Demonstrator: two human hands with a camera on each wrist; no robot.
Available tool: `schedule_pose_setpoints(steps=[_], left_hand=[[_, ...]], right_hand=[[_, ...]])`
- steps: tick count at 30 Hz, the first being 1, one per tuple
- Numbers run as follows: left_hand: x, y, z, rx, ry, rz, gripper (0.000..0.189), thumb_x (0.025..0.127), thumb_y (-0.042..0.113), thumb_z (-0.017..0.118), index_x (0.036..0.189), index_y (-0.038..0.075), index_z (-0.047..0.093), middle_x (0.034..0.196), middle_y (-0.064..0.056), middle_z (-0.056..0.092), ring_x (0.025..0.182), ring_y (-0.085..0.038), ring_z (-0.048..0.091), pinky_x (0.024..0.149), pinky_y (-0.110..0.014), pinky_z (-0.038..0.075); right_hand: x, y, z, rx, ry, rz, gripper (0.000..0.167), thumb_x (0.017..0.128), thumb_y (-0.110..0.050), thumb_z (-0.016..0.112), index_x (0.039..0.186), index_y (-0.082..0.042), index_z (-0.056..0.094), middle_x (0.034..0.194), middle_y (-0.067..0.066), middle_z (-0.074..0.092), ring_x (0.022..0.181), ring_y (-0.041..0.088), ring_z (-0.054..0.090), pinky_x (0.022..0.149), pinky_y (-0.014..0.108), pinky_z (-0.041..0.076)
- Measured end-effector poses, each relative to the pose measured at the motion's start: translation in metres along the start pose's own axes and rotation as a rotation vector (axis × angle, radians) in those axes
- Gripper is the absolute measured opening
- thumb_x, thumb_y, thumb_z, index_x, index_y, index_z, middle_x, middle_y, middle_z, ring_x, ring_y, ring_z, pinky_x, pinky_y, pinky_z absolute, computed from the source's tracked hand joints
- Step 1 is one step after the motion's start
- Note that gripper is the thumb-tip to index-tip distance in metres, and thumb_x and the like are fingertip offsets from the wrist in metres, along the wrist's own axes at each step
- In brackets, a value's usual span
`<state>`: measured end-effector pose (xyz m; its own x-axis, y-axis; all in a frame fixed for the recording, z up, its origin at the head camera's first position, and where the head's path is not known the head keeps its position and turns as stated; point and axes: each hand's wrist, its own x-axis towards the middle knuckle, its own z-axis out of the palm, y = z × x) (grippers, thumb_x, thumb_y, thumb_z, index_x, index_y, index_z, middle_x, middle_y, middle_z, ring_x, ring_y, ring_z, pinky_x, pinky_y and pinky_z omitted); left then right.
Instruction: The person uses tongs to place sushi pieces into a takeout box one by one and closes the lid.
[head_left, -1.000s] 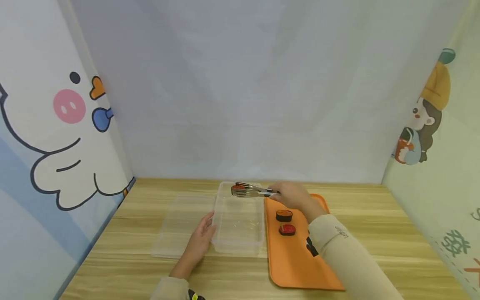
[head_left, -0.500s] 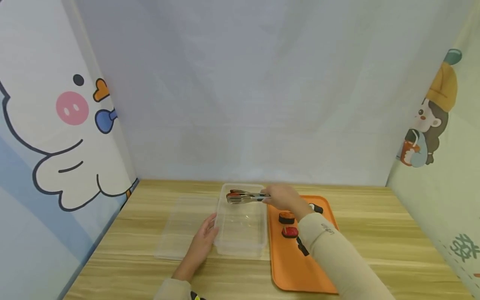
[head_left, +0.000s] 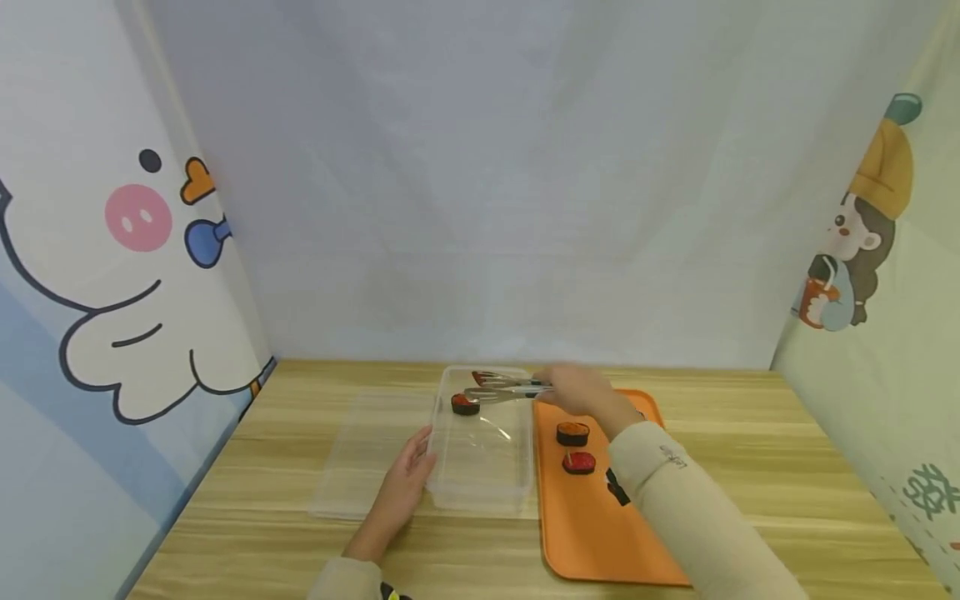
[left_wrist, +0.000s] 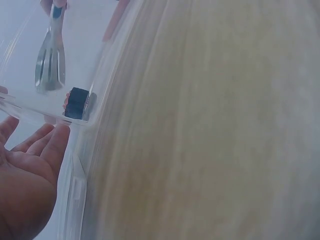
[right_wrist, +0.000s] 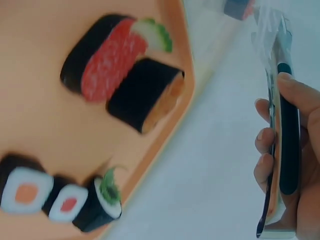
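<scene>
Right sleeve point(head_left: 701, 517): pale cream, long, plain cloth. Rounded cuff, curved seam or fold behind. Small dark lettering point(head_left: 672, 457) near cuff, too small to read. Black patch point(head_left: 617, 488), touch of white, against inner edge; print or worn item, cannot tell. Left sleeve point(head_left: 347, 579): same cream, mostly cut off by view; black-and-yellow patch point(head_left: 390, 592), inner edge. Left hand point(head_left: 407, 475), right hand point(head_left: 579, 389): bare.

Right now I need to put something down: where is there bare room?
Free: tabletop right of the orange tray or left of the clear lid; near half of the box. Crowded: the tray's far part, with sushi and right sleeve; the box's left side, at the left hand.
</scene>
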<state>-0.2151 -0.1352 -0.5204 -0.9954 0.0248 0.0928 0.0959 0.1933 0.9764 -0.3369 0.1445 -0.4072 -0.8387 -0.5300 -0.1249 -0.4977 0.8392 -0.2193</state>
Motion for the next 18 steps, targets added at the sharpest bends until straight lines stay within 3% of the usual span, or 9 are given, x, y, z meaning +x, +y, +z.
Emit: schedule_pose_setpoints(steps=[8,15,18], left_hand=[[-0.001,0.001,0.0,-0.008,0.004,-0.002,0.048,0.104,0.011,0.047,0.149,0.002,0.034,0.144,-0.032,0.038,0.129,-0.045,0.041,0.106,-0.055,0.033],[0.001,-0.002,0.001,-0.019,0.001,-0.014,0.048,0.104,0.01,0.046,0.149,0.003,0.034,0.144,-0.031,0.04,0.129,-0.044,0.041,0.105,-0.055,0.034],[0.001,-0.001,0.001,-0.026,-0.002,-0.008,0.048,0.104,0.009,0.046,0.149,0.002,0.033,0.143,-0.031,0.04,0.129,-0.044,0.042,0.105,-0.055,0.034]], right_hand=[[-0.039,0.036,-0.022,0.077,0.025,0.014,0.048,0.101,-0.025,0.057,0.141,0.0,0.049,0.138,0.02,0.051,0.122,0.038,0.05,0.096,0.053,0.044],[-0.074,0.07,-0.033,0.062,0.078,-0.031,0.045,0.099,-0.021,0.06,0.133,0.007,0.053,0.117,0.019,0.061,0.101,0.034,0.06,0.082,0.049,0.051],[-0.089,0.083,-0.035,0.048,0.086,-0.031,0.047,0.099,-0.021,0.06,0.134,0.009,0.051,0.12,0.021,0.06,0.103,0.036,0.059,0.084,0.05,0.05]])
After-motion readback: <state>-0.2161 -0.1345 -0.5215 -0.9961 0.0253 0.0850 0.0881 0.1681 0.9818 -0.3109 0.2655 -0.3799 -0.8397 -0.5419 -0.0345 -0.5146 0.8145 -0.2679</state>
